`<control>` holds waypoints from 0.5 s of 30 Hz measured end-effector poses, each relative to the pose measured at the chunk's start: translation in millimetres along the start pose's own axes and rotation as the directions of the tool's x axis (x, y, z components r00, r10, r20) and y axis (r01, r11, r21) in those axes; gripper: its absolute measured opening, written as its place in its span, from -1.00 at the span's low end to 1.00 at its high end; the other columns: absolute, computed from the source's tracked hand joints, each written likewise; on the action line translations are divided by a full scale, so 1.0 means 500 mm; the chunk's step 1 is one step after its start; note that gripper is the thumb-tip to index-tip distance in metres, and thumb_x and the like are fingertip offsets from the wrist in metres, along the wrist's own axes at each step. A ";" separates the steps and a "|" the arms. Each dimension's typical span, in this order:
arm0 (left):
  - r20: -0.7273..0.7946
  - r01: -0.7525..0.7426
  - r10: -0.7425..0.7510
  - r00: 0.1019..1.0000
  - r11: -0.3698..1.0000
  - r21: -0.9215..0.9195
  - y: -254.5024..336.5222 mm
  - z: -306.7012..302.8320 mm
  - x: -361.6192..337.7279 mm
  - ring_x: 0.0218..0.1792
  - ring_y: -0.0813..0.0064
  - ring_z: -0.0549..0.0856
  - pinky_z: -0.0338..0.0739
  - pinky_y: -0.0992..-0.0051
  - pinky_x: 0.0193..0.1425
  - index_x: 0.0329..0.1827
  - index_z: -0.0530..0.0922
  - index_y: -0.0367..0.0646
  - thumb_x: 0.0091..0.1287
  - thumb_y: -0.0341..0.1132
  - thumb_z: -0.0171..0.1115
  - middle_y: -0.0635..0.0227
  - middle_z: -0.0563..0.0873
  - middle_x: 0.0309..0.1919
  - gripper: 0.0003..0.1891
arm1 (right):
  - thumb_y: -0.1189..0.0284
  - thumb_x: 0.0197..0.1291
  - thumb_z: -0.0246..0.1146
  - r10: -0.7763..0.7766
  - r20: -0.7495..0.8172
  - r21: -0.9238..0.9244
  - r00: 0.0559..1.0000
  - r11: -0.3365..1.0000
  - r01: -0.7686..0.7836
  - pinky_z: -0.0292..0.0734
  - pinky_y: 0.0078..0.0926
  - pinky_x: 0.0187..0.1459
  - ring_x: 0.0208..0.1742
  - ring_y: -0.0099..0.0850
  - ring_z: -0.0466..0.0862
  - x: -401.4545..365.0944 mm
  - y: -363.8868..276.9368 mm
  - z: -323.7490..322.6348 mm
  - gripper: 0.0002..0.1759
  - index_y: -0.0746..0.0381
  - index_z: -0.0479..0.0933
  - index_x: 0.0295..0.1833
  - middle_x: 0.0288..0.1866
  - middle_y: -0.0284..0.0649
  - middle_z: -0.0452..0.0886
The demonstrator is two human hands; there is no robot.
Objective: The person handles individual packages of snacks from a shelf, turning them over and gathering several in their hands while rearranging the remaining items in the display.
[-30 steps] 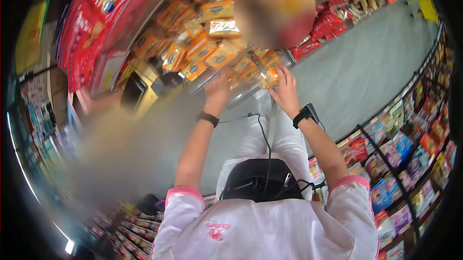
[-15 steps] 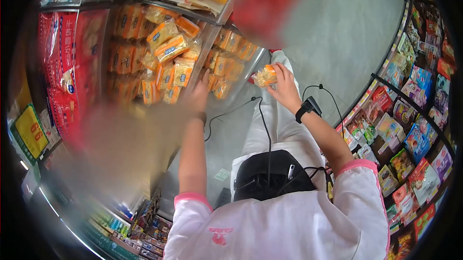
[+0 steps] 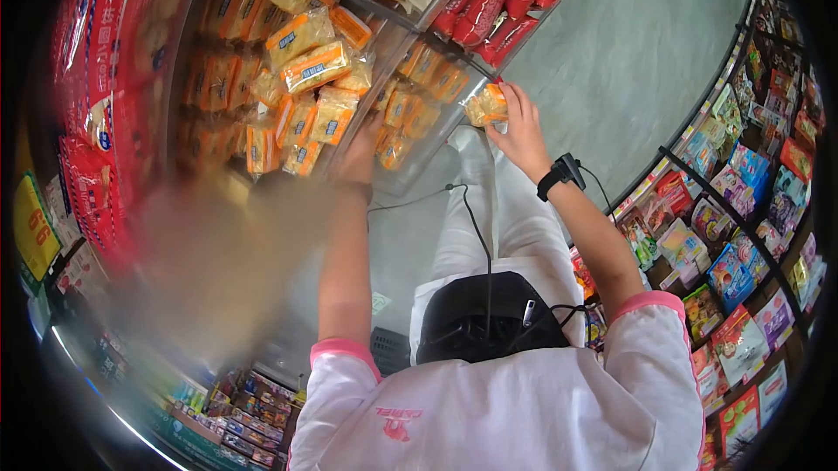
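My right hand (image 3: 518, 135) pinches a small wrapped snack cake (image 3: 486, 106) in clear and orange packaging, out past the corner of the clear bin. My left hand (image 3: 356, 152) is at the front wall of the bin (image 3: 384, 61), its fingers largely hidden there. Inside the bin, loose wrapped cakes (image 3: 316, 68) with orange bands lie in a heap over neat rows. More of the same packs (image 3: 403, 113) show through the clear front panel, right beside my left hand.
Large red bags (image 3: 100, 96) stand left of the bin. Red packs (image 3: 502, 4) fill a compartment beyond it. A shelf of colourful bags (image 3: 733, 196) curves along the right, across the grey floor (image 3: 637, 52). A black pouch with a cable (image 3: 489, 318) sits at my waist.
My right hand, with the wrapped cake, has moved slightly up toward the bin's corner. My left hand stays by the bin wall. The view has shifted, and the red packs now show clearly.
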State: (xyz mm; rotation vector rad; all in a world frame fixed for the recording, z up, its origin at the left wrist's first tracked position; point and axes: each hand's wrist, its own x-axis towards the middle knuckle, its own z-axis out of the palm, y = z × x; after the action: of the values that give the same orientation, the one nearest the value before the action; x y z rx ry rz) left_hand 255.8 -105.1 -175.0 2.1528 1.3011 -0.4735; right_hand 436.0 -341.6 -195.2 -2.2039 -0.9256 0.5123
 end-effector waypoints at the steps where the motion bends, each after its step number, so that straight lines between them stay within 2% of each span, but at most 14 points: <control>1: 0.002 -0.036 0.036 0.999 0.997 -0.069 -0.064 0.051 0.033 0.11 0.08 0.60 0.47 0.27 0.18 0.18 0.51 -0.28 0.41 -0.02 0.05 0.09 0.65 0.09 -0.50 | 0.51 -0.13 0.41 -0.022 -0.004 0.003 1.000 1.000 0.022 0.33 -0.16 0.31 0.29 0.02 0.35 0.009 -0.004 0.001 -0.12 0.20 0.23 0.40 0.37 -0.05 0.29; 3: 0.008 -0.035 0.036 0.999 0.995 -0.095 -0.082 0.060 0.037 0.04 0.02 0.62 0.50 0.25 0.09 0.12 0.53 -0.30 0.34 0.02 0.18 0.03 0.67 0.03 -0.47 | 0.50 -0.12 0.39 -0.082 0.016 -0.019 0.996 0.996 0.082 0.32 -0.16 0.32 0.30 0.02 0.35 0.024 -0.014 0.003 -0.14 0.20 0.24 0.39 0.37 -0.04 0.29; 5: 0.021 0.035 -0.035 0.999 0.999 -0.010 0.001 0.003 0.001 -0.02 -0.02 0.62 0.52 0.19 0.02 0.10 0.52 -0.30 0.26 0.03 0.28 -0.02 0.66 -0.01 -0.44 | 0.50 -0.10 0.37 -0.114 0.052 -0.015 0.992 0.993 0.115 0.31 -0.16 0.32 0.30 0.02 0.35 0.032 -0.032 0.002 -0.17 0.20 0.24 0.38 0.36 -0.03 0.29; 8: -0.006 0.038 -0.038 0.999 0.992 0.123 0.038 -0.008 -0.034 0.04 0.23 0.62 0.44 0.30 0.17 0.20 0.48 -0.25 0.36 -0.14 0.22 0.10 0.68 -0.07 -0.54 | 0.49 -0.08 0.34 -0.141 0.106 0.018 0.984 0.990 0.140 0.32 -0.16 0.31 0.29 0.04 0.35 0.042 -0.064 0.012 -0.20 0.20 0.25 0.36 0.35 -0.02 0.29; 11: 0.002 0.101 -0.102 0.995 0.987 0.124 0.057 0.008 -0.058 0.08 0.06 0.56 0.40 0.19 0.20 0.19 0.41 -0.31 0.31 -0.24 0.26 -0.07 0.61 -0.06 -0.53 | 0.51 -0.08 0.30 -0.190 0.131 0.049 0.973 0.981 0.185 0.33 -0.14 0.30 0.27 0.06 0.35 0.050 -0.085 0.035 -0.22 0.20 0.25 0.36 0.34 -0.01 0.28; 14: -0.236 -0.118 0.161 0.958 0.975 0.188 0.015 0.064 -0.071 0.13 -0.17 0.49 0.41 0.04 0.17 0.37 0.21 -0.29 0.23 -0.22 0.35 -0.20 0.49 0.12 -0.28 | 0.54 -0.09 0.28 -0.193 0.159 0.066 0.968 0.981 0.184 0.35 -0.11 0.29 0.27 0.09 0.34 0.062 -0.099 0.054 -0.22 0.20 0.25 0.36 0.34 0.02 0.26; 15: -0.239 -0.180 0.220 0.946 0.967 0.180 0.004 0.069 -0.072 0.16 -0.19 0.46 0.39 0.04 0.20 0.40 0.19 -0.28 0.21 -0.26 0.35 -0.20 0.46 0.16 -0.26 | 0.55 -0.09 0.27 -0.186 0.162 0.062 0.969 0.982 0.178 0.35 -0.10 0.29 0.27 0.10 0.33 0.065 -0.104 0.060 -0.22 0.20 0.25 0.36 0.34 0.04 0.25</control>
State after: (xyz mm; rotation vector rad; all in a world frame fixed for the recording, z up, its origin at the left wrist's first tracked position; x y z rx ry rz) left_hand 240.6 -152.6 -180.8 2.5154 1.1914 -0.2229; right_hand 416.4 -277.9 -181.5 -2.0326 -1.1801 0.6319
